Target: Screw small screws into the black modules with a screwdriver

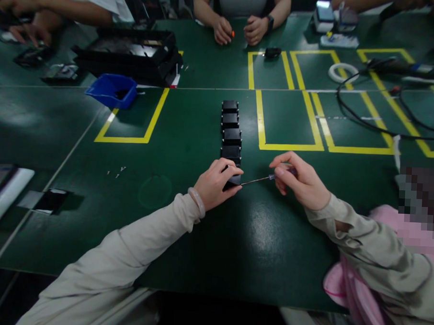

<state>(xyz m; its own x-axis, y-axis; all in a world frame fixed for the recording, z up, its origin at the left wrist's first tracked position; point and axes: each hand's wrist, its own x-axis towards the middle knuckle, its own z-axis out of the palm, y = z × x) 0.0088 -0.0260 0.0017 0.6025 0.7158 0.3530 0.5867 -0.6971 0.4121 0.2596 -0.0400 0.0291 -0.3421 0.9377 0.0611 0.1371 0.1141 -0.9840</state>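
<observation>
A green tabletop [198, 257] fills the workroom, marked with yellow tape [291, 147] in rectangles, mostly toward the far right corner. Across it, a person wearing a watch [270, 24] rests both forearms at the far edge, with a small orange piece [233, 34] at one hand. Another person's hands work near the far left corner, next to a long black tray [113, 64]; a white and red tag [176, 81] lies at the tray's near corner, any print on it too blurred to read.

Midway between the left and right edges, a row of black blocks [231, 135] runs from the middle of the tabletop toward the near edge. The left hand [214, 184] is clamped on the nearest block [232, 182], thumb and fingers on either side. The right hand [300, 180] pinches a screwdriver [256, 180] by its handle, fingers together on it; the tip reaches the block's right side, though whether it touches cannot be told. A blue bin [115, 100] sits toward the left edge, small white bits [121, 169] lie nearer, and black cable [364, 120] loops toward the right edge.
</observation>
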